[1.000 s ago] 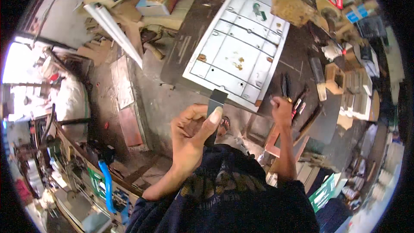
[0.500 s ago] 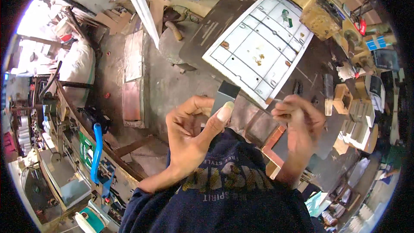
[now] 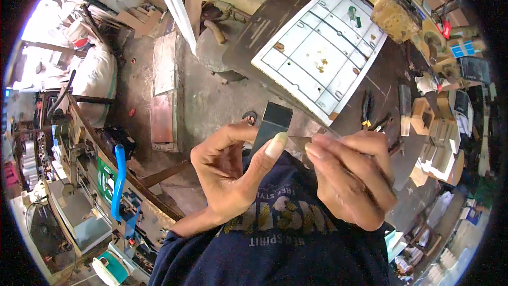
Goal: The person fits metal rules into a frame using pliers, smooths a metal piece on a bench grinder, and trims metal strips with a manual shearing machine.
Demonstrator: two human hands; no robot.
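My left hand (image 3: 225, 167) pinches a small flat black rectangular piece (image 3: 274, 119) between thumb and fingers, holding it tilted in front of my dark shirt. A line crosses that piece near its upper end, and the thumb presses on its lower part. Close by on the right is my right hand (image 3: 352, 175), its fingers drawn together in a pinch. Whatever sits between those fingertips is too small and blurred to name. A narrow gap separates the right fingertips from the black piece.
Ahead lies a dark table with a white panel (image 3: 323, 47) marked with a black grid, a green object (image 3: 354, 17) on it. Black-handled pliers (image 3: 366, 107) rest at right, near wooden blocks (image 3: 436, 145). A bench with a blue curved handle (image 3: 118, 182) stands at left.
My right hand has come left and nearer to the black piece, covering the reddish-edged thing beside it. My left hand still grips the piece, almost in place.
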